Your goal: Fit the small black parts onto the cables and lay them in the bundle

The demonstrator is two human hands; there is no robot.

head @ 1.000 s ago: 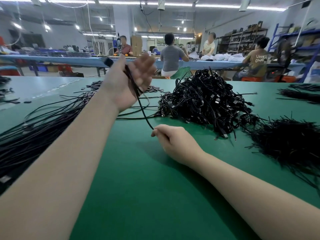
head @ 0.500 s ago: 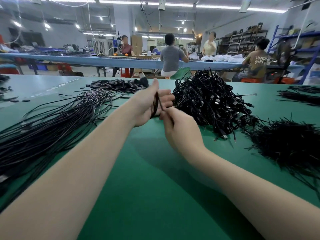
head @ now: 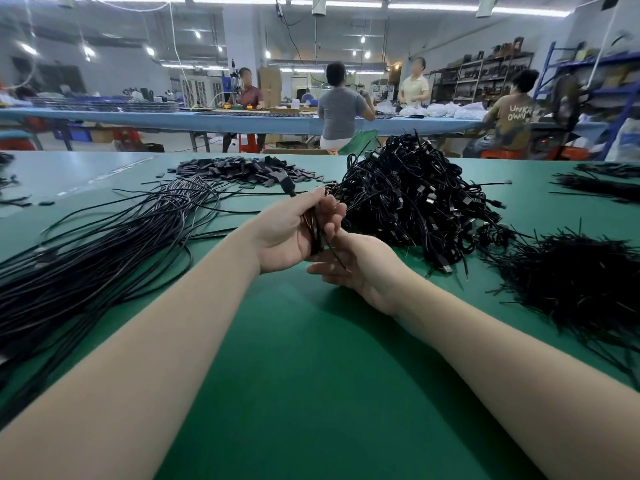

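Observation:
My left hand (head: 284, 233) grips a black cable (head: 316, 233) folded into a small coil, and its plug end (head: 286, 181) sticks up past my fingers. Just below, my right hand (head: 363, 265) pinches the cable's loose tail, which runs across its fingers. A pile of small black parts (head: 242, 169) lies farther back on the green table (head: 311, 375). The bundle of long straight cables (head: 104, 244) stretches along the left side. A tangled heap of cables with connectors (head: 415, 202) rises right behind my hands.
A spread of thin black wire pieces (head: 571, 282) covers the table at the right. More black strands (head: 602, 185) lie at the far right edge. Several people sit at a blue bench (head: 207, 119) beyond the table.
My left hand came down from high over the table with the cable. My right hand rose off the table, met it, and now sits lower with the tail across its fingers.

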